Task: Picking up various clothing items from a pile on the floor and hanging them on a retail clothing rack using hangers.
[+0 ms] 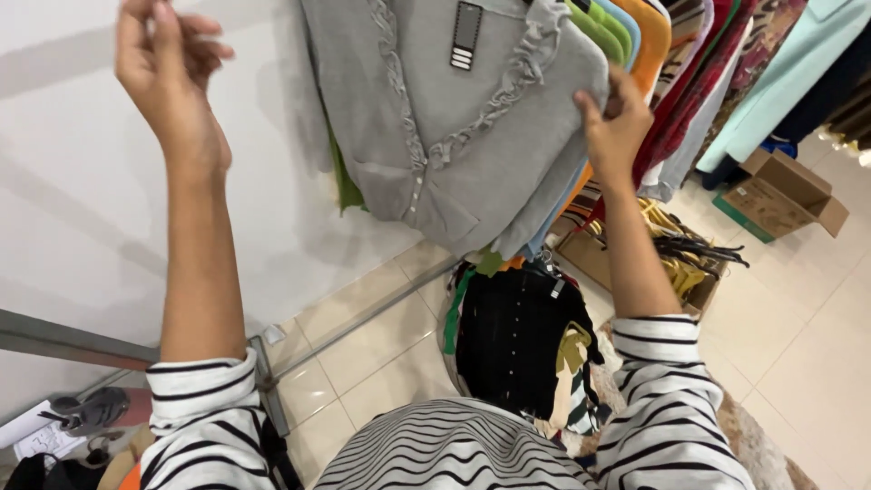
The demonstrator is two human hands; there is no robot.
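The grey cardigan (454,118) is hanging at the front of a packed clothes rail, against the white wall (82,181), with a dark tag (466,34) dangling at its neck. Its right edge is being pinched by the right hand (617,122), fingers closed on the knit near the ruffled front. The left hand (168,68) is being raised well apart from it, near the wall, fingers loosely curled; nothing can be made out in it, though a small thing between the fingertips cannot be ruled out.

Behind the cardigan, green, blue and orange tops (626,27) are being pressed tight against it. Below, a heap of dark clothes (517,336) is lying on the tiled floor (817,363), with a box of hangers (676,259) and an open cardboard box (785,191) beside the rail.

Risks, as judged: the cardigan is being held by one edge only, so a pull could stretch the knit or slip it off its hanger onto the heap. Neighbouring tops could be dragged along, since they are being crowded against it. The tag could be snagged.
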